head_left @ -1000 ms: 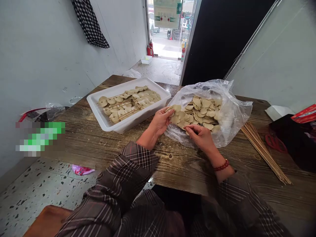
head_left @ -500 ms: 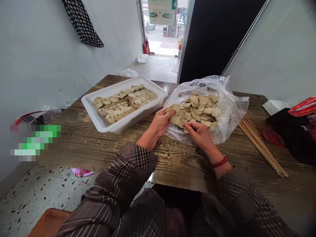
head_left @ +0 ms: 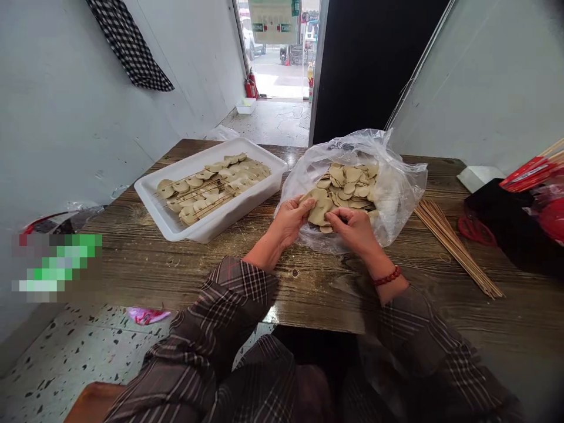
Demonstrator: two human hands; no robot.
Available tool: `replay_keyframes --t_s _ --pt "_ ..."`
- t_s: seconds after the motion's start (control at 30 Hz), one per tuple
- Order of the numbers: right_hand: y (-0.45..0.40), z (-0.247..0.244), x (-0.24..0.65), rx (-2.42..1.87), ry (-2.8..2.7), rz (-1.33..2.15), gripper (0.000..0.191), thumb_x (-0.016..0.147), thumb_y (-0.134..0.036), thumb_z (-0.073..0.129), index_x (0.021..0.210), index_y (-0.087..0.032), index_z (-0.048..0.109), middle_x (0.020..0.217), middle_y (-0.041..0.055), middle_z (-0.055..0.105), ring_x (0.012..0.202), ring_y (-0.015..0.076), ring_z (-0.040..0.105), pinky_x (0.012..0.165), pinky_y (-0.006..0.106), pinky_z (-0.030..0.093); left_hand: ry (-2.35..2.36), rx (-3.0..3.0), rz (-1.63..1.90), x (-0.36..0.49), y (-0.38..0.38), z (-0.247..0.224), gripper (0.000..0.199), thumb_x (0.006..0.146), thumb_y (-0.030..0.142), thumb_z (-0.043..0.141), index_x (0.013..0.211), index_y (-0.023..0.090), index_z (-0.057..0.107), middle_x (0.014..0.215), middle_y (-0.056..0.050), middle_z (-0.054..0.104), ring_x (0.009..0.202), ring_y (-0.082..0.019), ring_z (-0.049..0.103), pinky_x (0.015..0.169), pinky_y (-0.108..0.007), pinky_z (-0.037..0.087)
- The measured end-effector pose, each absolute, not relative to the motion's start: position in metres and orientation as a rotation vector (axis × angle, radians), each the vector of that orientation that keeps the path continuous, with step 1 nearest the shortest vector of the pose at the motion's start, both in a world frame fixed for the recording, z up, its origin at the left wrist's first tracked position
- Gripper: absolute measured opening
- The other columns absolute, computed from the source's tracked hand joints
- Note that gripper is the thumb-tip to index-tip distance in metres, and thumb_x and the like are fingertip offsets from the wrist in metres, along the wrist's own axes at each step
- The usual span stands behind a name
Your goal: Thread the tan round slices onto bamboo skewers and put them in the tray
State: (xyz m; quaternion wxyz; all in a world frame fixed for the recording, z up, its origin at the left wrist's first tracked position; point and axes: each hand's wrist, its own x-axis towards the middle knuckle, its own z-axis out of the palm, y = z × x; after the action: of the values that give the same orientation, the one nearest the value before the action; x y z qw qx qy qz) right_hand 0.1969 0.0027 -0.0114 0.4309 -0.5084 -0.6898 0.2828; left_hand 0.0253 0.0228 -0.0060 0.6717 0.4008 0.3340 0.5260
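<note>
while the left hand [head_left: 291, 218] grips a few round slices [head_left: 321, 207] between thumb and fingers, the right hand [head_left: 355, 228] meets their other side with thumb and forefinger closed in a pinch; what lies between those tips is too small to tell. the held slices are over the near left part of the clear bag [head_left: 399, 191], perhaps to keep the loose slices [head_left: 352, 182] inside it close by. gripping from both sides probably steadies the thin discs. the white tray [head_left: 229, 223] stands just left of the bag, within easy reach, its strung slices [head_left: 202, 188] laid in rows, seemingly for order. the thin sticks [head_left: 458, 249] lie bundled just right of the bag, likely to suit the right hand, with red scissors [head_left: 477, 230] farther right. the slices are beige, flat and roundish, some with curling edges; those in the bag are heaped at all angles. the bag is crinkled and shiny, its mouth slumped wide. the tray is smooth and oblong, with rounded corners. in front of the bag, the brown wooden table [head_left: 321, 294] shows dark grain and a knot.
</note>
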Motion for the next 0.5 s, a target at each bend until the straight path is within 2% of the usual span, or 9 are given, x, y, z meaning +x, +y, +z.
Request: replay_keyframes --t_s 0.1,0.17,0.27,0.37,0.5 --pt "0.009 -0.007 0.208 -1.302 -1.536 0.658 0.034 0.084 -0.046 0.058 0.068 -0.017 0.066 0.054 -0.0013 0.054 0.052 0.0120 0.045 0.053 0.025 0.033 0.890 1.054 1.220 0.022 0.026 -0.010 0.038 0.073 0.040 0.078 0.099 0.015 0.067 0.089 -0.006 0.073 0.076 -0.014 0.067 0.073 -0.027 0.053" --pt "0.013 -0.005 0.215 -1.314 -1.392 0.627 0.036 0.083 -0.048 0.058 0.070 -0.016 0.066 0.053 -0.0012 0.054 0.052 0.0119 0.045 0.052 0.025 0.034 1.065 1.338 1.227 0.020 0.029 -0.015 0.028 0.078 0.035 0.072 0.097 0.015 0.068 0.089 -0.007 0.072 0.081 -0.016 0.067 0.077 -0.029 0.052" --pt "0.018 -0.005 0.221 -1.290 -1.284 0.628 0.037 0.082 -0.051 0.059 0.073 -0.016 0.067 0.053 -0.0011 0.055 0.051 0.0120 0.046 0.051 0.025 0.035 1.257 1.926 1.091 0.017 0.035 -0.023 0.016 0.075 0.023 0.071 0.090 0.017 0.071 0.094 -0.008 0.071 0.091 -0.021 0.063 0.088 -0.036 0.048" --pt "0.019 -0.008 0.221 -1.278 -1.286 0.661 0.036 0.082 -0.051 0.060 0.073 -0.016 0.067 0.052 -0.0011 0.055 0.051 0.0121 0.047 0.051 0.025 0.035 1.223 2.335 0.873 0.012 0.038 -0.027 0.021 0.072 0.017 0.071 0.092 0.019 0.072 0.108 -0.010 0.069 0.105 -0.027 0.059 0.098 -0.042 0.043" --pt "0.019 -0.010 0.219 -1.261 -1.329 0.664 0.037 0.082 -0.050 0.060 0.074 -0.016 0.068 0.052 -0.0009 0.056 0.051 0.0122 0.048 0.052 0.025 0.036 1.124 2.531 0.720 0.008 0.040 -0.027 0.019 0.078 0.017 0.064 0.094 0.019 0.073 0.110 -0.010 0.068 0.104 -0.026 0.059 0.097 -0.042 0.043"
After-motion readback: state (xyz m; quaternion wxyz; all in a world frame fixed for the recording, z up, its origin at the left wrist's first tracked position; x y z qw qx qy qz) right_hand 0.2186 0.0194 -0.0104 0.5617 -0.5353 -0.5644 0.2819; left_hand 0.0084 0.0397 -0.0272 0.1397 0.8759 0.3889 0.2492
